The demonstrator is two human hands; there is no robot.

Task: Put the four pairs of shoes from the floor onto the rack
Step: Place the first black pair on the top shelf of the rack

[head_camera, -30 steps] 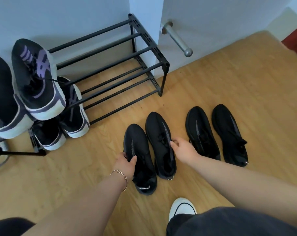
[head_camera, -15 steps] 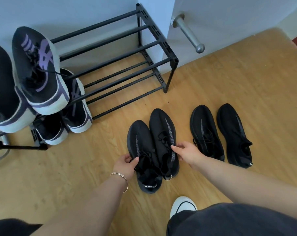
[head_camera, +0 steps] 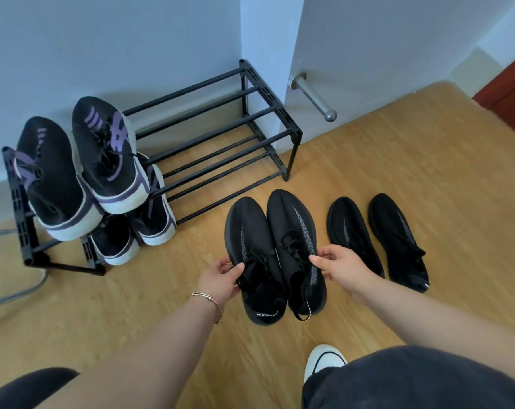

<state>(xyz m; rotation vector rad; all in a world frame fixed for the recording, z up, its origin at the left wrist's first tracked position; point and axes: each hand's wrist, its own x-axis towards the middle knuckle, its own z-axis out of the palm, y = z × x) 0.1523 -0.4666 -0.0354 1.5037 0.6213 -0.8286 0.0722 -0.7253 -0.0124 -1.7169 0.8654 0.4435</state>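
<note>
You are gripping one black pair: your left hand [head_camera: 221,277] is pinching the left shoe [head_camera: 254,261], your right hand [head_camera: 343,268] the right shoe [head_camera: 297,249]. Two purple-striped pairs [head_camera: 102,160] are already sitting on the rack [head_camera: 221,149]'s left side, so half remains. The other black pair [head_camera: 377,240] is waiting on the floor [head_camera: 427,172]; the rack's right side is standing free, nothing blocking it.

Top shoes [head_camera: 82,172] hide lower pair's [head_camera: 132,231] toes
</note>
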